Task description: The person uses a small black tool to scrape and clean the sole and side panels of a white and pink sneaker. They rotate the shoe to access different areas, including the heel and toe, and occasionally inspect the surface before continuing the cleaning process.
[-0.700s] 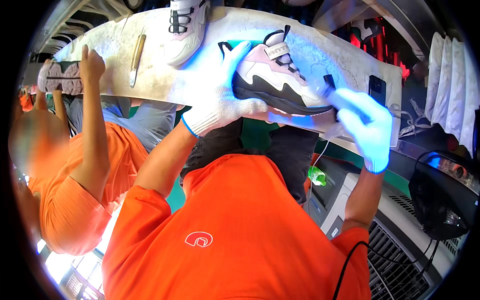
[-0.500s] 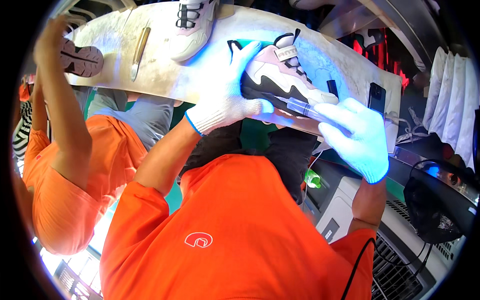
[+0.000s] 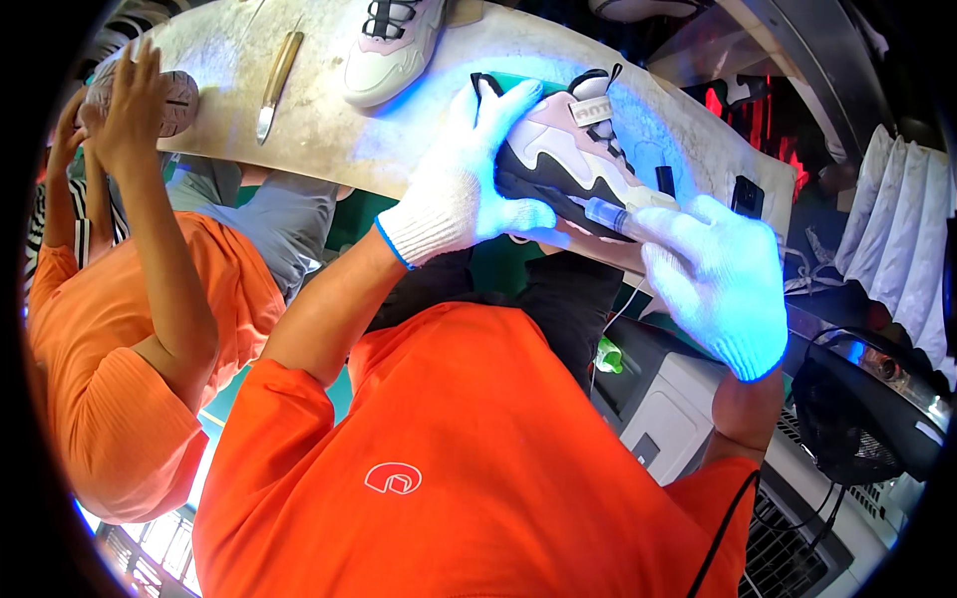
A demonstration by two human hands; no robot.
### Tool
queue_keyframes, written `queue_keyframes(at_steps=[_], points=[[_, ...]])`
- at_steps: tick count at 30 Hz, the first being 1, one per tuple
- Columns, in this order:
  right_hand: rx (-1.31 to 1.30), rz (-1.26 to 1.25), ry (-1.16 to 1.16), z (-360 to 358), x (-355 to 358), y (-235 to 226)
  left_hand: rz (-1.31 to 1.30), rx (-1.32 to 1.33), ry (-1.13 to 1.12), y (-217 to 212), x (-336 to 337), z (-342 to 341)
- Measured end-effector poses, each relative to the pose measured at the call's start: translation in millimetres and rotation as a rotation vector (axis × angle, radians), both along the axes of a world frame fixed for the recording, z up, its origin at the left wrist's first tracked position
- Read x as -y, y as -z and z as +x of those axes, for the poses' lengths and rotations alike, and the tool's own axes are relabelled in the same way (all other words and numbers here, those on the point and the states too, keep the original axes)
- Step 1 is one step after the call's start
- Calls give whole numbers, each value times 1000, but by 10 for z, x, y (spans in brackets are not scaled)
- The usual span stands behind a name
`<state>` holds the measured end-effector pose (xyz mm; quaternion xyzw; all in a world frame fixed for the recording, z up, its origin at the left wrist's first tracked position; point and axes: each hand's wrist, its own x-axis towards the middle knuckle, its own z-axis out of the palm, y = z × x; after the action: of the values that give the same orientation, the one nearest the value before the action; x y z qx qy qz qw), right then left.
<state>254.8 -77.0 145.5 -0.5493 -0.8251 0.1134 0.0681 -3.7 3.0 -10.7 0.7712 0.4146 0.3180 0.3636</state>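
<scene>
A white, pink and black sneaker (image 3: 543, 145) lies on its side edge at the table, laces pointing away to the right. My left hand (image 3: 474, 189), in a white knit glove, is closed around its heel, thumb along the lower side near the sole. Also gloved, my right hand (image 3: 713, 264) grips a clear syringe (image 3: 606, 213) with a thin tip. That tip points left, at the dark band along the sole; whether it touches cannot be made out. Bluish light falls on both gloves and the shoe.
A pale curved table (image 3: 329, 110) carries another sneaker (image 3: 391, 65), a wooden-handled knife (image 3: 279, 85), a small black cylinder (image 3: 665, 179) and a phone (image 3: 748, 196). At the left, a co-worker's hand (image 3: 135, 105) is by a shoe (image 3: 180, 103). White cloth (image 3: 892, 239) hangs at right.
The whole view has shifted slightly. My right hand now covers more of the syringe barrel, with the tip still by the sole. The co-worker's raised hand has turned against their shoe.
</scene>
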Motion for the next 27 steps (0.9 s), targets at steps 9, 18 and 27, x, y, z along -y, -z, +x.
queue_keyframes(at_steps=[9,18,27], points=[[-236,-211,-112,402,-353,210,46,-14,-6,-7,14,-6],[-178,-76,-212,307,-290,260,71,-22,-1,-31,5,3],[-111,-11,-264,251,-311,228,41,53,12,19,-27,5]])
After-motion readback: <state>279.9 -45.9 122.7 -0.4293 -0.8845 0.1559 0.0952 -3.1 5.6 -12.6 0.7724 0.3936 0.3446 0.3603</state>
